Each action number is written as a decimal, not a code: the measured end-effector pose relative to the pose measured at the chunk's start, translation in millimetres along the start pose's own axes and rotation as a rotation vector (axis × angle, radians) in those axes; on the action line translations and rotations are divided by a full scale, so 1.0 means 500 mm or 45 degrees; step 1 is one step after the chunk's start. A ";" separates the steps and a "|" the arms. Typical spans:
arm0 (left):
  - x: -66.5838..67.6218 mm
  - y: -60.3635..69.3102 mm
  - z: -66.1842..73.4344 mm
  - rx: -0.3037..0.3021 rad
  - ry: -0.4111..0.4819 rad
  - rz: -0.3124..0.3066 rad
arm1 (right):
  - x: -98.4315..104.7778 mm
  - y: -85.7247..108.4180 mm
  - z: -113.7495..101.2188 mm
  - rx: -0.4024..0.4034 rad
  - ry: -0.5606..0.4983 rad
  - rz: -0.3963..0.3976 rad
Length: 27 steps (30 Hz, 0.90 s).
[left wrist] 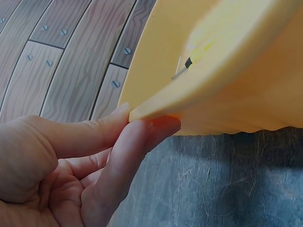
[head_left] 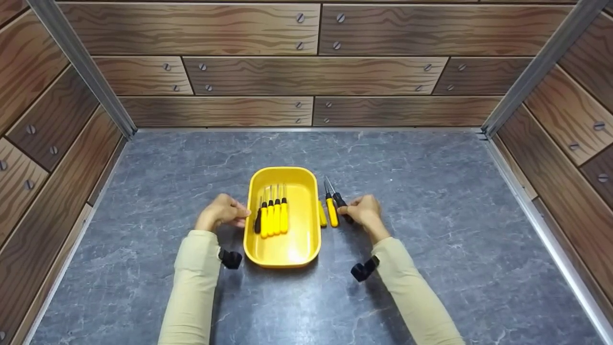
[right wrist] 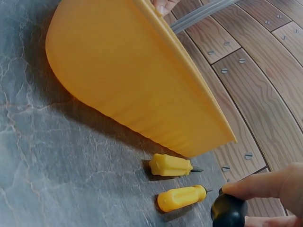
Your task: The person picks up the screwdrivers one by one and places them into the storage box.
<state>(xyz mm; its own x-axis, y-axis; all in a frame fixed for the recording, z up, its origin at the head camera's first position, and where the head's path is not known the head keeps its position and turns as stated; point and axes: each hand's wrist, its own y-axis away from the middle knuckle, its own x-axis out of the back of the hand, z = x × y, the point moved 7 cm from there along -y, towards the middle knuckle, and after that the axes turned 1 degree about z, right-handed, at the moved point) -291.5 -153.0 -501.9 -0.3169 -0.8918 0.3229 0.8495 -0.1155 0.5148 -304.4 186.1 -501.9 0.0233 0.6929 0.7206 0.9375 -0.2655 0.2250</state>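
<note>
A yellow tray (head_left: 299, 244) stands on the table with several yellow-handled screwdrivers (head_left: 274, 218) and a black-handled one (head_left: 257, 221) lying side by side in its left half. My left hand (head_left: 222, 211) pinches the tray's left rim between thumb and fingers, as the left wrist view (left wrist: 94, 161) shows close up. To the right of the tray, my right hand (head_left: 365, 211) pinches a black screwdriver (right wrist: 228, 210) by its handle. Two yellow-handled screwdrivers, one nearer (right wrist: 182, 197) and one beside the tray wall (right wrist: 170, 165), lie on the table between tray and right hand.
The grey marbled tabletop (head_left: 431, 191) spreads around the tray. Wood-patterned panels (head_left: 306, 74) close off the back and both sides. Metal rails (head_left: 546, 230) run along the edges and corners.
</note>
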 end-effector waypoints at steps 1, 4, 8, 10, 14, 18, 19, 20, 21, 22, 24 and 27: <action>0.000 0.000 0.000 -0.001 0.001 0.000 | -0.002 0.000 0.000 -0.007 -0.025 -0.018; -0.001 -0.001 -0.001 0.000 0.001 0.003 | -0.009 0.001 0.002 -0.055 -0.148 -0.101; 0.000 -0.001 -0.002 0.003 -0.014 0.011 | -0.023 0.005 0.008 -0.150 -0.338 -0.245; 0.000 -0.001 -0.002 0.005 -0.024 0.016 | -0.030 0.007 0.009 -0.190 -0.432 -0.315; 0.000 0.000 -0.003 0.013 -0.029 0.028 | -0.043 0.009 0.008 -0.229 -0.608 -0.453; -0.001 0.000 0.000 0.008 -0.021 0.025 | -0.048 0.013 0.003 -0.243 -0.715 -0.545; -0.001 0.000 0.000 0.007 -0.020 0.022 | -0.048 0.013 0.001 -0.244 -0.730 -0.561; -0.001 0.000 0.000 0.007 -0.020 0.020 | -0.048 0.014 0.000 -0.240 -0.737 -0.577; -0.001 0.000 0.000 0.005 -0.021 0.018 | -0.049 0.015 -0.002 -0.239 -0.744 -0.590; 0.000 0.000 0.000 0.010 -0.019 0.020 | -0.049 0.016 -0.004 -0.237 -0.749 -0.602; 0.000 0.000 -0.001 0.015 -0.016 0.021 | -0.049 0.019 -0.008 -0.239 -0.752 -0.622; 0.000 0.001 0.001 0.011 -0.014 0.012 | -0.049 0.023 -0.014 -0.238 -0.756 -0.644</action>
<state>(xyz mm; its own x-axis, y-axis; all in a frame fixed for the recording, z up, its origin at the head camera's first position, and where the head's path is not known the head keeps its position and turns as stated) -291.2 -152.7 -501.3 -0.3135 -0.8881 0.3362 0.8489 -0.1035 0.5184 -296.5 161.4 -512.4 -0.1585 0.9863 0.0446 0.8116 0.1045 0.5748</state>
